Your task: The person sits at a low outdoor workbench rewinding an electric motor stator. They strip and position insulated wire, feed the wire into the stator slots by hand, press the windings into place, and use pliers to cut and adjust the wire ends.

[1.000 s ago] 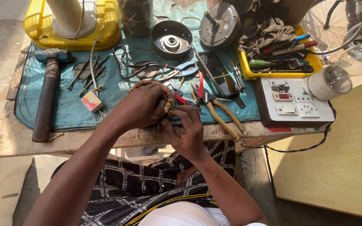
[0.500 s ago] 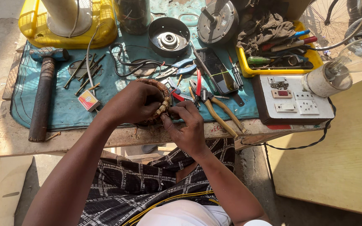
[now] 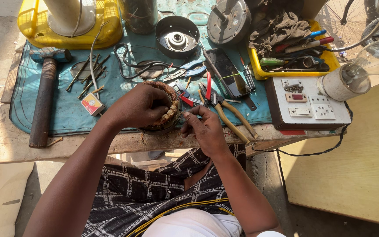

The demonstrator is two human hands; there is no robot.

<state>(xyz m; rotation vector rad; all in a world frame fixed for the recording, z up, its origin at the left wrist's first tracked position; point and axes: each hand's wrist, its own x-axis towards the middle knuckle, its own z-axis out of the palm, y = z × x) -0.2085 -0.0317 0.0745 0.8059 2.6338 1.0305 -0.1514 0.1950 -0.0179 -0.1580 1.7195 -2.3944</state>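
Observation:
My left hand [image 3: 139, 105] grips a round copper-wound motor stator [image 3: 168, 109] held tilted at the near edge of the wooden bench [image 3: 5, 145]. My right hand [image 3: 202, 127] is pinched at the stator's right side, fingertips on what looks like a thin wire lead. Just beyond my right hand lie yellow-handled pliers [image 3: 231, 116] and red-handled pliers [image 3: 198, 94] on the teal mat [image 3: 66, 114].
A hammer [image 3: 42, 96] lies at the left, nails [image 3: 86, 74] and a small matchbox [image 3: 93, 104] beside it. A black motor cover [image 3: 177, 31], a motor rotor housing [image 3: 229, 19], a yellow tool tray [image 3: 292, 57], a switchboard [image 3: 305, 103] and a glass bulb [image 3: 373, 57] stand behind and right.
Both hands with the stator have shifted slightly toward the bench edge, and my right hand has drawn a little away from the stator's side. The view has drifted a bit.

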